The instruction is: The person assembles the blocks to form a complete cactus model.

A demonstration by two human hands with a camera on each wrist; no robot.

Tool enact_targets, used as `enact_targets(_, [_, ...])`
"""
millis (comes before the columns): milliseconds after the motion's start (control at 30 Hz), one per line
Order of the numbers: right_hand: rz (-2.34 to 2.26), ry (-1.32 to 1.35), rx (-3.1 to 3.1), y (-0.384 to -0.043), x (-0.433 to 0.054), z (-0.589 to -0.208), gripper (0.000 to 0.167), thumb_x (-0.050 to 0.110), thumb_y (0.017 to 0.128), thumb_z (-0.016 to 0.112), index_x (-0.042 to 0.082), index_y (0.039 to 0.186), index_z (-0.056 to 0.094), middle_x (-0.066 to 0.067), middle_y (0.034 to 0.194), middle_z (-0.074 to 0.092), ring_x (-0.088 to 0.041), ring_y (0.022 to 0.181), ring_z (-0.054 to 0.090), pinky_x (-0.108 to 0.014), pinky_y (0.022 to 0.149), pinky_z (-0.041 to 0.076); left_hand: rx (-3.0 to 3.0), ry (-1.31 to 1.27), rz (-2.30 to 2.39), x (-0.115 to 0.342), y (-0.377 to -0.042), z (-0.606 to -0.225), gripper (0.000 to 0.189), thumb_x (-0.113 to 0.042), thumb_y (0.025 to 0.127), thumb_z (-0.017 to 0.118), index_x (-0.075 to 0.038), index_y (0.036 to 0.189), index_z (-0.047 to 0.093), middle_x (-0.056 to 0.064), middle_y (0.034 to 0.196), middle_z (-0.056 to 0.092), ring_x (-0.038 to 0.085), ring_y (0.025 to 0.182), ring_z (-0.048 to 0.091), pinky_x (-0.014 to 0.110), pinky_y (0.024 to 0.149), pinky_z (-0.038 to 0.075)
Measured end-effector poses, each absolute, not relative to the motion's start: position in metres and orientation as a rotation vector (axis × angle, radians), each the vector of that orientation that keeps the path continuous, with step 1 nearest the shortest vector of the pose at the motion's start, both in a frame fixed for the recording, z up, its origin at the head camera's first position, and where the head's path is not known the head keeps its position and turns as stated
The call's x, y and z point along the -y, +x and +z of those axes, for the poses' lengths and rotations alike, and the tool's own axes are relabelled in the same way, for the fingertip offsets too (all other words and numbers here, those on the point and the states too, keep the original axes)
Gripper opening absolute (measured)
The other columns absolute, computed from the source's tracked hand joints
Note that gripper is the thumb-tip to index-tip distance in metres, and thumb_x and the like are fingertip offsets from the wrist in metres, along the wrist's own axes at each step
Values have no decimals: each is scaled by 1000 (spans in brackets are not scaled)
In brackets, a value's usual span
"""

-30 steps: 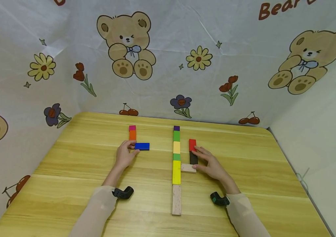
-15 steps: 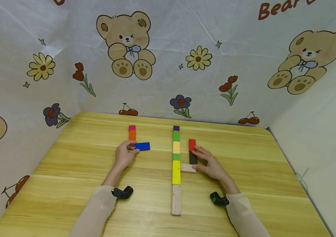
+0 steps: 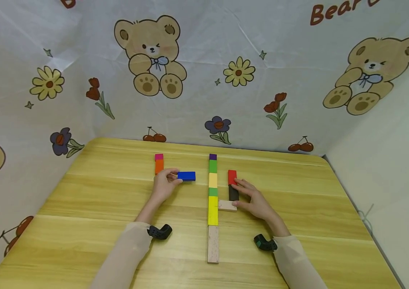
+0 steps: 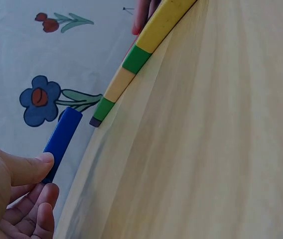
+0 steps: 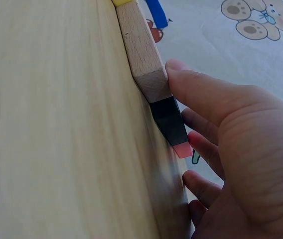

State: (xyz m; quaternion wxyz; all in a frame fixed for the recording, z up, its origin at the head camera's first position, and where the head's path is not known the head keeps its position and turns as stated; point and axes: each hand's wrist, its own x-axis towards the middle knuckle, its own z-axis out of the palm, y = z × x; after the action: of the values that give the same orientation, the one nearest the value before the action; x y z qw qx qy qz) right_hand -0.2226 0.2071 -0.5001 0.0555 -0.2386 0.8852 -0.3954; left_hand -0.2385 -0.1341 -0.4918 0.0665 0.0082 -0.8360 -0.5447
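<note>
My left hand (image 3: 165,186) pinches one end of a blue block (image 3: 187,176) between thumb and fingers. In the left wrist view the blue block (image 4: 63,142) appears raised off the table. My right hand (image 3: 256,200) rests at a short branch of blocks, its thumb touching the plain wood block (image 5: 140,47). Its fingers lie along the far side of the black block (image 5: 169,120) and the red block (image 3: 232,177). The branch joins a long row at its yellow block (image 3: 213,210). An orange block (image 3: 159,166) and a pink block (image 3: 159,156) lie beyond my left hand.
The row runs away from me, from a long plain wood block (image 3: 213,244) through green and cream blocks to a purple block (image 3: 213,157). A printed cloth (image 3: 190,108) hangs behind the wooden table (image 3: 280,168).
My left hand has carried the blue block rightward, away from the orange and pink blocks and closer to the row. My right hand has stayed in place at the branch.
</note>
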Motion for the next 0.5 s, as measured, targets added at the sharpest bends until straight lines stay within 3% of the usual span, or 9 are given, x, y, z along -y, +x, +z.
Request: enact_targets(500, [-1204,-721,-2689,-223,-207,-501,61,26,85,75,12,141,54,-8,157,37,-38,149,20,-64,115,21,2553,-37,-1628,101,-254,-505,28,-1,81,77,-1,108,71,12,93,67,20,80,60,32,74,54])
